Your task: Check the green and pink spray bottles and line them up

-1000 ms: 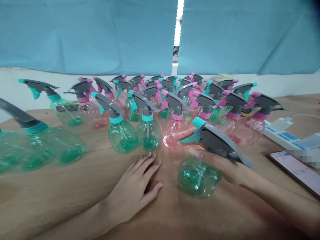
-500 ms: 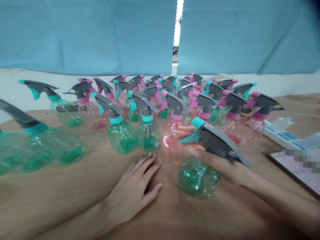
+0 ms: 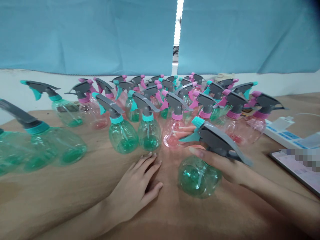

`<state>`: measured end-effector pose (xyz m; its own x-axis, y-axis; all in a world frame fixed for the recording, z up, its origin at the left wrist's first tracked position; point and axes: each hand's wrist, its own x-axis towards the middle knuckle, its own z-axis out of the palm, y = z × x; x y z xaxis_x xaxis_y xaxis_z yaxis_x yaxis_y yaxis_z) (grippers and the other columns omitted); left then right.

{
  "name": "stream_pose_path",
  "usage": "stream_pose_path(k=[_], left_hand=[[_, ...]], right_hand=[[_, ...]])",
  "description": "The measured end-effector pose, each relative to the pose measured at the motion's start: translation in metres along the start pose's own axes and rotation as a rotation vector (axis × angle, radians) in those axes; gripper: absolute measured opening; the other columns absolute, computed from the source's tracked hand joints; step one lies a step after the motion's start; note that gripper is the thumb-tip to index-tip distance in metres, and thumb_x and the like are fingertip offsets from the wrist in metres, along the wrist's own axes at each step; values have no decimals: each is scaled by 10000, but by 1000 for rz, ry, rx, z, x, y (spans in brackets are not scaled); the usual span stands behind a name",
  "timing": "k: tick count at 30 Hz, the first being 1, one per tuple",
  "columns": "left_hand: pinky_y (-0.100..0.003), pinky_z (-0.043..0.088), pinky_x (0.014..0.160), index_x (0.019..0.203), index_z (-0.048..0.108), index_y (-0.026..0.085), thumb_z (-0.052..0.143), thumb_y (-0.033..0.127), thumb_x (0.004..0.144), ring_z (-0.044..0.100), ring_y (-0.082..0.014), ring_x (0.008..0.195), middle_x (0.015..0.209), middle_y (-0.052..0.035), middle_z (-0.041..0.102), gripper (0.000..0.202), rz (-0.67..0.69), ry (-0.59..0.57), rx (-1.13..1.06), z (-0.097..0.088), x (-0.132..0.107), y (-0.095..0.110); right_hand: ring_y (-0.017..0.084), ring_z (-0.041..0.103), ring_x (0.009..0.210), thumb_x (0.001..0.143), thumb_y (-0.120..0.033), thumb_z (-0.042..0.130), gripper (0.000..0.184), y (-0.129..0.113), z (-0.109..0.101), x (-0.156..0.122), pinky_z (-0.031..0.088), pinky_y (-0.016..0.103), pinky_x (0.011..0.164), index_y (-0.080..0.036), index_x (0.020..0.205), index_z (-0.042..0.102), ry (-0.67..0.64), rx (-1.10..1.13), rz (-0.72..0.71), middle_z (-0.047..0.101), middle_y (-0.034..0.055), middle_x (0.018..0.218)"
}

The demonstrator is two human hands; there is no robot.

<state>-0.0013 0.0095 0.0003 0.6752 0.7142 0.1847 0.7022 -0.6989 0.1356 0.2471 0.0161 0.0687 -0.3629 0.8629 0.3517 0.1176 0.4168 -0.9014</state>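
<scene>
My right hand (image 3: pixel 220 163) is wrapped round the neck of a green spray bottle (image 3: pixel 198 175) with a grey trigger head and teal nozzle, standing on the wooden table (image 3: pixel 62 193) in front of me. Its fingers reach past the nozzle toward a pink bottle (image 3: pixel 175 131). My left hand (image 3: pixel 136 188) lies flat on the table with fingers spread, holding nothing, just below two green bottles (image 3: pixel 122 133).
Several green and pink spray bottles stand crowded across the back of the table. Larger green bottles (image 3: pixel 50 143) sit at the left. A white power strip (image 3: pixel 282 133) and a phone (image 3: pixel 297 170) lie at the right. Blue curtains hang behind.
My right hand's fingers have stretched out a little further past the nozzle. The left hand has stayed in place.
</scene>
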Motion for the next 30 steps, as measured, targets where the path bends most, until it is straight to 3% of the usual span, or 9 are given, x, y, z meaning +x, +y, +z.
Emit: stream_pose_path(k=[12, 17, 24, 30], left_hand=[[-456, 347, 1062, 1373, 445, 156, 497, 365, 949, 393, -282, 1316, 1429, -116, 451, 476, 3, -16, 4, -1, 1, 0], [-456, 356, 1058, 1377, 442, 151, 506, 357, 945, 401, -283, 1310, 1431, -112, 449, 483, 3, -7, 2, -2, 1, 1], [-455, 361, 1054, 1370, 448, 155, 496, 381, 948, 404, -278, 1306, 1426, -109, 456, 482, 2, -7, 25, 0, 1, 0], [-458, 359, 1052, 1369, 447, 161, 485, 389, 953, 405, -277, 1305, 1428, -105, 454, 476, 8, -4, 30, 0, 1, 0]], right_hand=[[234, 633, 1078, 883, -323, 571, 338, 0, 0, 1, 571, 369, 820, -284, 1217, 607, 19, 25, 4, 697, 52, 1121], [210, 612, 1122, 877, -279, 584, 278, 2, 1, 0, 513, 353, 949, -283, 1146, 657, 49, -1, -23, 664, 19, 1204], [198, 676, 953, 879, -274, 576, 299, -5, 4, -6, 566, 342, 838, -300, 1172, 625, 92, -31, 79, 711, -1, 1043], [148, 654, 793, 828, -246, 626, 133, -7, 5, -6, 565, 239, 691, -274, 958, 634, 141, -76, 82, 663, -28, 813]])
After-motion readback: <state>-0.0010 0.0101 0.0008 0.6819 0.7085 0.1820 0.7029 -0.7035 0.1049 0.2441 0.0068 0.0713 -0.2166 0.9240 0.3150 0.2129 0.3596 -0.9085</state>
